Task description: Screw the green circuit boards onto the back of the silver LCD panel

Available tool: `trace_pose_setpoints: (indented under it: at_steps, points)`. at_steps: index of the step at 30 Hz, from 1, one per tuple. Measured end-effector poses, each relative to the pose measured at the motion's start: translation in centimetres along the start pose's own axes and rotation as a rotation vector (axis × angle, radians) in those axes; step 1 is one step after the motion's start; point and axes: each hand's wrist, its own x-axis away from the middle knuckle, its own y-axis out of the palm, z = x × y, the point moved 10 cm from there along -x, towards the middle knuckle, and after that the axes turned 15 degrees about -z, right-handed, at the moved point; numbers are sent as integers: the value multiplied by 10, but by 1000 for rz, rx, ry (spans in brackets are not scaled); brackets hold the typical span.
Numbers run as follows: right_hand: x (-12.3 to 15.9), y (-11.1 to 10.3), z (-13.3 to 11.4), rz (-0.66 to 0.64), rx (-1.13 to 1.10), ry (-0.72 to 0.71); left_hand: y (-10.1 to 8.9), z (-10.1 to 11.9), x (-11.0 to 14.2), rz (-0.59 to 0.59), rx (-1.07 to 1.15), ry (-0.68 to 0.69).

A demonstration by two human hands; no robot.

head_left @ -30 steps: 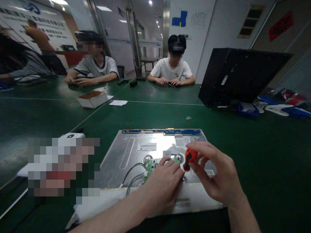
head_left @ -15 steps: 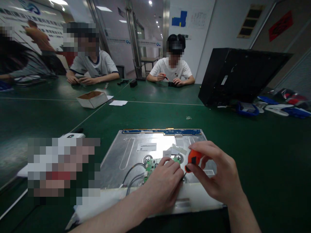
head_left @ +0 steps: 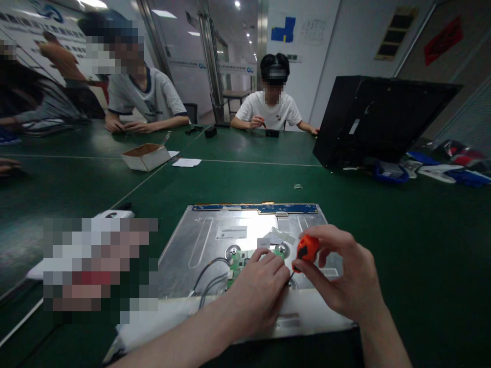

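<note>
And here at the near side of the green table [head_left: 422, 245], the right hand [head_left: 347, 276] has the orange-and-black screwdriver [head_left: 308, 248], its handle pinched between thumb and fingertips. Look at that long axis: a slant, handle up and to the right, thin shaft running down and left toward the fingers of the left hand [head_left: 255, 286]. The tip itself is lost beside those fingers, so no telling exactly what it touches.

The left hand lies across the green circuit board [head_left: 236, 261], the nearer hand to it by far, with the right hand off to the board's right. Is the left gripping anything? Cannot tell; its fingertips and underside are partly hidden.

Below it all, the silver metal panel [head_left: 178, 255] lies flat, dark cables [head_left: 205, 270] curving away from the board's left edge, and a blue strip board [head_left: 291, 208] stretching along the panel's far edge
</note>
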Motion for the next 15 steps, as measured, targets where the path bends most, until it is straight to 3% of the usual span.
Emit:
trace_pose_setpoints:
  at_steps: [9,15]
  points:
    - [0,1,-5,-37,-48,-30,-1,2,2,27,-2,24]
    - [-1,-2,-4,8,-2,-46,-2,1,3,30,2,19]
